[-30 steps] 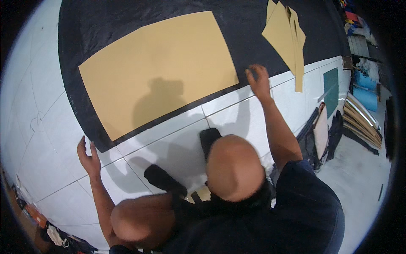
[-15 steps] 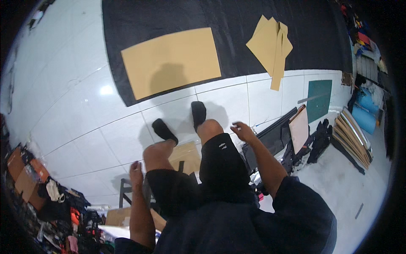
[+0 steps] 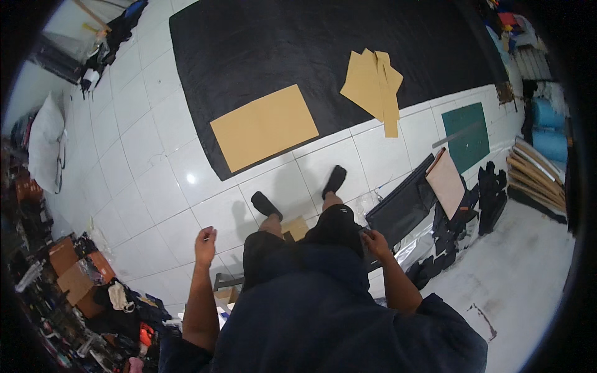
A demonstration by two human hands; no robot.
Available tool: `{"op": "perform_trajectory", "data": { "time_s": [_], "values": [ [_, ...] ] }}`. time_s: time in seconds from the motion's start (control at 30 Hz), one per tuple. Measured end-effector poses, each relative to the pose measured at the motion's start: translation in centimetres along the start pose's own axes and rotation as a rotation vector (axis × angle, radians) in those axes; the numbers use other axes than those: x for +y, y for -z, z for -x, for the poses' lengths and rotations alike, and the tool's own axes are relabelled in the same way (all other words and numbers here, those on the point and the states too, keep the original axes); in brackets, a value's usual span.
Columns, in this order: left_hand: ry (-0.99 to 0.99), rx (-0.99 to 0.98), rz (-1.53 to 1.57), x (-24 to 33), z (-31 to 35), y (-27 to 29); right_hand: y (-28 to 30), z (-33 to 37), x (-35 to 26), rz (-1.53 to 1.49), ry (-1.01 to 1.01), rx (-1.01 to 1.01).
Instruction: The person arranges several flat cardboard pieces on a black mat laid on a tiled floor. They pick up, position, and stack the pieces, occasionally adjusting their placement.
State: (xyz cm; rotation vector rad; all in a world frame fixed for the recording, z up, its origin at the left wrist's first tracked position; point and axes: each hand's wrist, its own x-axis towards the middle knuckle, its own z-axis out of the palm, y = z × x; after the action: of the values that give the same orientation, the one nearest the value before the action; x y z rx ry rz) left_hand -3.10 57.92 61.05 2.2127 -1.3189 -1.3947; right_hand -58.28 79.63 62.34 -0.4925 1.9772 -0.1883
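Observation:
My left hand (image 3: 205, 245) hangs out to the left above the white tiles, its fingers curled together. A small dark spot shows at the fingertips, too small to name. My right hand (image 3: 375, 242) hangs beside my right thigh, close to the dark shorts (image 3: 336, 232). Its fingers are loosely bent and apart, with nothing seen in them. Ahead, a large tan sheet (image 3: 264, 129) lies flat on a black cloth (image 3: 261, 56) spread over the floor. Farther right, several tan pattern-like pieces (image 3: 364, 86) overlap, and one long strip reaches past the cloth's edge.
A green cutting mat (image 3: 466, 146) with a metal ruler (image 3: 457, 135) lies at the right. Nearer are folded black material (image 3: 401, 199) and a pale pink piece (image 3: 445, 183). Cardboard and clutter (image 3: 78, 280) fill the lower left; blue rolls (image 3: 550, 130) stand far right.
My body has straightened and the view has shifted, so the cloth and sheet look smaller. My right hand has come back beside my thigh; my left hand is farther out from my legs.

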Motion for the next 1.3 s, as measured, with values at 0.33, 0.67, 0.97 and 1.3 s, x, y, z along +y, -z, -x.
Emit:
{"op": "perform_trajectory", "data": {
  "time_s": [0.33, 0.67, 0.97, 1.3],
  "values": [
    [0.322, -0.165, -0.257, 1.4, 7.8, -5.0, 8.5, -1.3, 5.9, -0.381, -0.044, 0.064],
    [-0.327, -0.345, -0.278, 34.2, 5.0, -27.2, 24.9, -5.7, 24.4, -0.501, -0.177, 0.468],
    [-0.221, -0.355, -0.611, 36.6, -1.3, -31.3, 29.3, -11.4, 22.0, -0.500, -0.092, 0.421],
    [-0.305, -0.448, -0.944, 52.2, -9.4, -46.6, 34.5, -7.1, 23.0, -1.054, -0.427, 0.601]
  ]
}}
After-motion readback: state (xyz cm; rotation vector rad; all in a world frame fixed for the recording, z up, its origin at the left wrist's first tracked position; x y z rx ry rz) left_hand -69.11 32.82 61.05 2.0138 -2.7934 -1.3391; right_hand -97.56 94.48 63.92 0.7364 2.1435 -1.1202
